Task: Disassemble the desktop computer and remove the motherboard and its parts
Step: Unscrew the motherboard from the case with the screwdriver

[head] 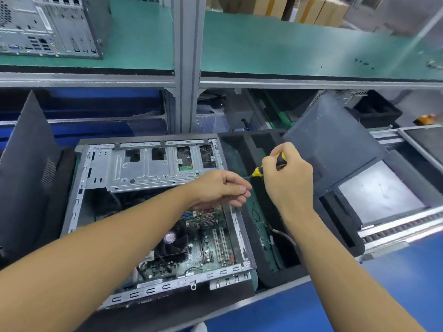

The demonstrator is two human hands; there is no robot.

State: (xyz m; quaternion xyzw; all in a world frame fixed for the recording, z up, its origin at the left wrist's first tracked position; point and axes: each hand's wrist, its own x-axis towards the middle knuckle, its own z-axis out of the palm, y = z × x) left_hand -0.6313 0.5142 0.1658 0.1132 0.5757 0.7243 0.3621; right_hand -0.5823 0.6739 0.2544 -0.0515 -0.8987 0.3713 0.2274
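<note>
Head view looks down on an opened desktop computer (153, 283) lying on its side on the blue-edged worktop (299, 307), with its side cover off and its inside facing up. The motherboard (203, 250) sits in the near half of the case, green and crowded with pale slots, with a black cooler fan (171, 243) on it just left of centre. A bare metal drive cage (148, 171) fills the far half. The right grip (287, 180) hangs over the right edge of the case, its fingers wrapped tightly round the handle of a yellow-and-black screwdriver (259, 170), whose dark shaft slants down and to the left. The left grip (218, 188) hovers above the far end of the motherboard, fingers curled in with thumb against forefinger, and the fingertips (247, 189) meet the tip of the shaft (whether they pinch something small there cannot be told). Just right of the case lies a black foam tray (268, 274) with deep compartments. A dark panel (330, 144) leans tilted over its far right corner. Another dark panel (26, 168) stands upright left of the case. Above, on a green shelf (287, 49), a second computer (48, 27) shows its rear ports at the far left, and cardboard boxes (311, 10) stand behind the shelf.
</note>
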